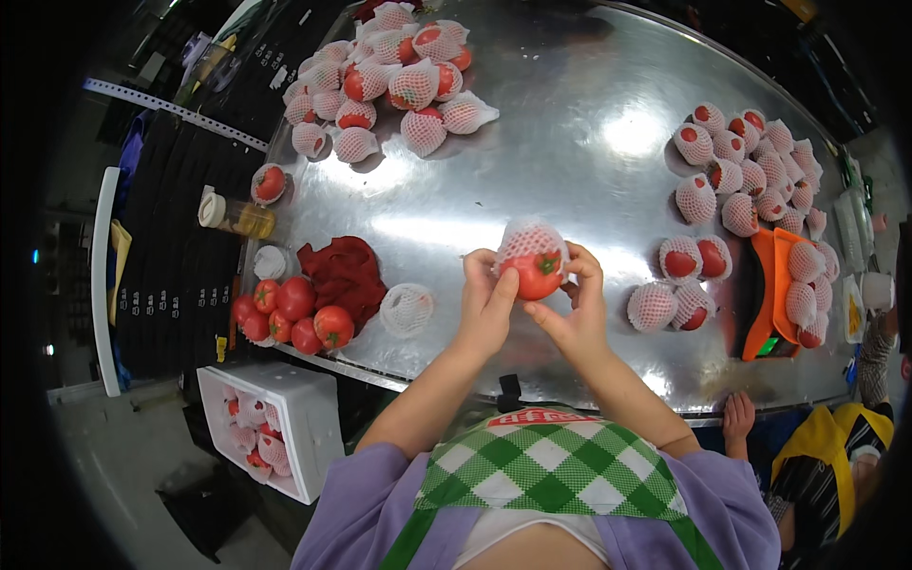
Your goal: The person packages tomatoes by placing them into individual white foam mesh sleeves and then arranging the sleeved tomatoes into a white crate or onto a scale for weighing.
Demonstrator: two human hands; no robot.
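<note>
Above the metal table [456,185], a red tomato [531,276] sits partly inside a white foam net sleeve [531,239], its green calyx showing. My left hand [488,292] grips it from the left, thumb against the red skin. On the other side my right hand [584,292] pinches the sleeve's edge with its fingers, the thumb below the fruit. Left of my hands lies an empty foam net sleeve [406,311]. Farther left, bare tomatoes [296,299] are bunched beside a dark red cloth [345,274].
Netted tomatoes form a heap [399,78] at the far left and another [755,167] at the right. An orange scale [766,299] carries several more. A white foam box [320,420] of netted tomatoes stands below left. At the right edge is another person's hand [739,417].
</note>
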